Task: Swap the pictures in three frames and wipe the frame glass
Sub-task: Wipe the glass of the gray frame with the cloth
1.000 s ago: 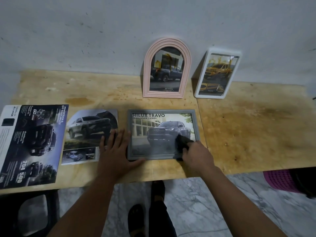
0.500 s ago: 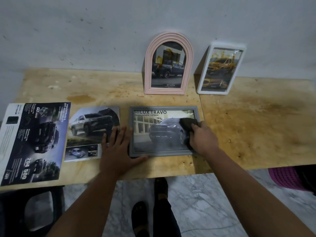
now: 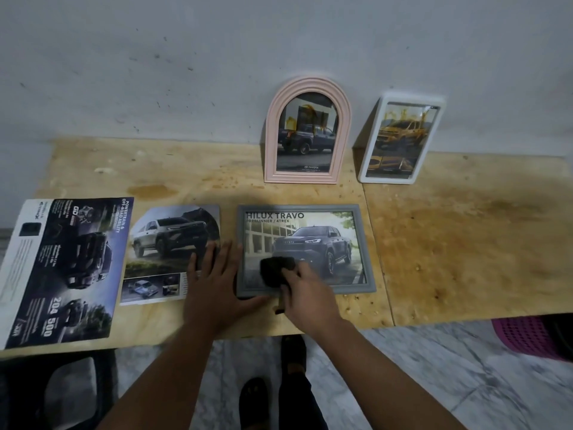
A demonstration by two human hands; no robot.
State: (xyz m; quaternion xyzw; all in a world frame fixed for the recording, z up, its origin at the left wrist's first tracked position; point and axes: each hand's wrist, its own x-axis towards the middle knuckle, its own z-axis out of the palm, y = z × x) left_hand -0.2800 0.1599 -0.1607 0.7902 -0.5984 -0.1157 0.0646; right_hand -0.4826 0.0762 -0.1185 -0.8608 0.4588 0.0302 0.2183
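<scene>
with the grey frame flat on the bench, brace its lower left corner with the flat, open left hand while the right hand, gripping the dark cloth, wipes overlapping strokes across the glass.

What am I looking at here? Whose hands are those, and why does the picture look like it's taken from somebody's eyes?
The camera sits on a person's head and looks down, so you see their own two arms. They stand at a wooden table by a wall. The left hand lies flat, fingers straight, against the left edge of a grey frame lying on the table, with a truck picture inside. The right hand grips a dark cloth pressed on the frame's glass, to wipe it. At the back, a pink arched frame and a white frame lean against the wall. On the left lie two loose pages: a truck picture and a big dark brochure.
</scene>
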